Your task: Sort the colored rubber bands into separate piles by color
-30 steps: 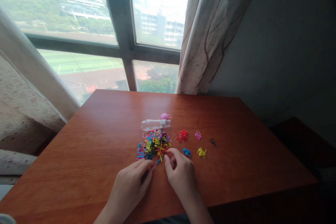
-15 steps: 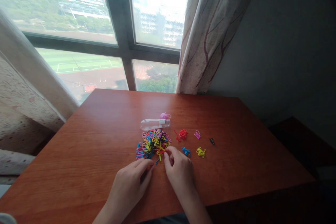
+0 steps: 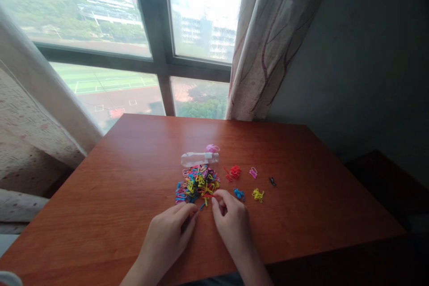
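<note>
A mixed pile of colorful rubber bands [image 3: 197, 182] lies on the table in front of my hands. My right hand [image 3: 232, 214] is at the pile's near right edge, its thumb and index finger pinched on a red rubber band [image 3: 209, 195] that sticks out to the left. My left hand [image 3: 170, 229] rests on the table at the pile's near left side, fingers curled and fingertips together; whether anything is between them is hidden. Small separate groups lie to the right: red bands [image 3: 235, 171], blue bands [image 3: 239, 194], yellow bands [image 3: 258, 195], pink bands [image 3: 253, 172] and black bands [image 3: 272, 181].
Behind the pile a clear plastic bottle [image 3: 195, 159] lies on its side, with a pink cap-like piece [image 3: 212, 148] beyond its neck. The wooden table [image 3: 134, 165] meets a window at the back. A white rounded object [image 3: 10, 278] shows at the lower left corner.
My right fingertips have drawn back slightly from the pile, and the red band now shows between them. My left hand has hardly moved. The whole view has shifted a little.
</note>
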`<state>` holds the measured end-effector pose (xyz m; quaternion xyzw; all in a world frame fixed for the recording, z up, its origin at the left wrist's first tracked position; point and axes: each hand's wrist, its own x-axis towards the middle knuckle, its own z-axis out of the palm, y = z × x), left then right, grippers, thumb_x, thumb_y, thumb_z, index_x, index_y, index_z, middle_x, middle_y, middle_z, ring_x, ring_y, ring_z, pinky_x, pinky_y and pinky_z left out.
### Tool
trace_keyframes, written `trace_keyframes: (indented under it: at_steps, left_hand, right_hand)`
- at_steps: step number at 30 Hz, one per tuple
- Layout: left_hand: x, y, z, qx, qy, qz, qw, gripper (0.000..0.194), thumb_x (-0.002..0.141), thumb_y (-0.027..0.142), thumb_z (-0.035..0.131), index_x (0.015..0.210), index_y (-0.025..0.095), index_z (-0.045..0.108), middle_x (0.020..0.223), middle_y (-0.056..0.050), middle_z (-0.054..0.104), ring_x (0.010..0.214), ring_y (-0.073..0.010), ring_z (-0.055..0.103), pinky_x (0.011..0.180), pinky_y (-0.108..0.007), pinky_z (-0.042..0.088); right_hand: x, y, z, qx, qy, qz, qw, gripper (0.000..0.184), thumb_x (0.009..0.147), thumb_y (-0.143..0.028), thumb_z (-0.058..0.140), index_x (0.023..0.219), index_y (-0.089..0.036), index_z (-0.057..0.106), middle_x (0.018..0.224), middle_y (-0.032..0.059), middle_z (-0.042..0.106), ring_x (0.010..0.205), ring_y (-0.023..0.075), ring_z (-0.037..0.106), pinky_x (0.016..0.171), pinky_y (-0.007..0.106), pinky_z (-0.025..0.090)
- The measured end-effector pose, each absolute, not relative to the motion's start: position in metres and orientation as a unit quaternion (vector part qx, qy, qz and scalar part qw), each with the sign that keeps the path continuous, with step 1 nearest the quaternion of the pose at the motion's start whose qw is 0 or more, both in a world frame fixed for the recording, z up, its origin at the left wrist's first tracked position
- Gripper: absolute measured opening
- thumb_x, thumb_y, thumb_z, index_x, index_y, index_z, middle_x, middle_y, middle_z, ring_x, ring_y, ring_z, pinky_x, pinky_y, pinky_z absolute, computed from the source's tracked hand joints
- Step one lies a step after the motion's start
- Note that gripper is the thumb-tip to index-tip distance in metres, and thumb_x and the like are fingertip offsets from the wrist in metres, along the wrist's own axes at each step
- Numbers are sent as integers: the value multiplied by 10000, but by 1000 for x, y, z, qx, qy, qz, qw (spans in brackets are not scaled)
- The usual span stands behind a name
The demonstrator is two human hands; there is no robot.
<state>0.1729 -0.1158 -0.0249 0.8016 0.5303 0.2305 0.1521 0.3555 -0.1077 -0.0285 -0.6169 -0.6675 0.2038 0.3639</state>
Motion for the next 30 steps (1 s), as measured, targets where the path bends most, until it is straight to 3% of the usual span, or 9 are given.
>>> trace_keyframes:
  at_steps: [6,20,30]
  left_hand:
    - [173,-117,-23,803,531,225,152,175,952,254,470,908,257,639,842,10,715,745,-167,690,641,-246,474]
    - [173,-118,-24,796,536,236,154,159,942,245,485,901,260,638,853,21,719,736,-158,691,646,-249,464]
    - [174,-117,-21,798,535,231,155,171,944,242,475,888,255,637,833,12,714,732,-161,686,633,-243,461]
  right_hand:
    - [385,-85,-17,-672,-637,120,359,145,907,-278,550,886,-221,681,615,-19,633,575,158,592,587,243,345]
    - [404,-58,-13,-716,-657,59,230,73,891,-252,609,886,-249,683,694,-27,685,602,148,601,541,259,227]
    - [399,-80,-13,-692,-663,81,275,116,904,-242,566,875,-233,678,694,-10,689,611,158,619,583,251,306]
